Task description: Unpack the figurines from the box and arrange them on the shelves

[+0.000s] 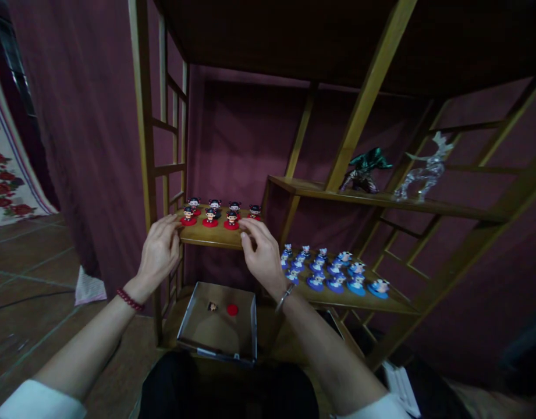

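Several small figurines with black hair buns and red round bases stand in two rows on the upper left shelf [206, 234]. My left hand [159, 249] is at the shelf's left end, its stretched fingers beside the front-left figurine [188, 216]. At the other end of the row, my right hand [262, 256] has thumb and fingers apart, the fingertips close to the front-right figurine [231, 219]; whether they touch it I cannot tell. Below, an open shallow box [216, 340] holds a loose dark-haired figurine piece [212, 306] and a red disc [232, 309].
Several blue and purple figurines [336, 283] fill the lower right shelf. Above them stand a dark green sculpture [367, 169] and a clear deer figure [426, 170]. Wooden uprights [141, 116] frame the unit. A purple curtain [88, 145] hangs at left.
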{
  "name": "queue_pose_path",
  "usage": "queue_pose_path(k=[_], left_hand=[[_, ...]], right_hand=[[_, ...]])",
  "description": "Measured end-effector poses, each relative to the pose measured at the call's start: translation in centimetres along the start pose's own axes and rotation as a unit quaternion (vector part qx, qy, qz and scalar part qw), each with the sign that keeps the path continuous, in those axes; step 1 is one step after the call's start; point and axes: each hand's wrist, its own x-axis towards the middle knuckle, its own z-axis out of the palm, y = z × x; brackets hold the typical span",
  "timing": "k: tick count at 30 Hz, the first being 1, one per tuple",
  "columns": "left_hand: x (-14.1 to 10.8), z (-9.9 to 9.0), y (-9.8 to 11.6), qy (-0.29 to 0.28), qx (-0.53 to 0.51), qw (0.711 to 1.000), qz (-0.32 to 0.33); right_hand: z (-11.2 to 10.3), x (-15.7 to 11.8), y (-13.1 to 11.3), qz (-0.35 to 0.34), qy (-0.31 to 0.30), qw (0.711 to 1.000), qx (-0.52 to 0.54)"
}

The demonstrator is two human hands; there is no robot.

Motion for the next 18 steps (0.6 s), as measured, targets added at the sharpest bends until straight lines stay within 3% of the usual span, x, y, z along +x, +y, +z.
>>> queue_pose_path(k=[3, 5, 9, 12, 15, 18], left_hand=[[-1.4, 0.1, 1.0, 0.025, -0.015, 1.000, 0.010], [-2.8, 0.3, 1.8, 0.025, -0.019, 0.999, 0.031], [-6.2, 1.6, 3.3, -0.028, -0.043, 0.994, 0.093], [-8.8, 3.2, 4.0, -0.072, -0.069, 0.990, 0.102], [-11.3, 5.2, 4.2, -0.126, -0.082, 0.987, 0.061], [-13.9, 7.4, 4.2, -0.189, -0.089, 0.978, -0.024]], right_hand=[[0.2, -2.3, -0.5, -0.028, 0.006, 0.999, 0.041], [0.6, -4.0, -0.5, -0.051, -0.024, 0.996, 0.063], [1.9, -7.3, 0.0, -0.060, -0.079, 0.991, 0.094], [3.4, -9.9, 0.7, -0.020, -0.121, 0.988, 0.098], [5.4, -12.5, 1.7, 0.051, -0.157, 0.982, 0.088], [7.4, -15.0, 3.3, 0.118, -0.213, 0.967, 0.069]])
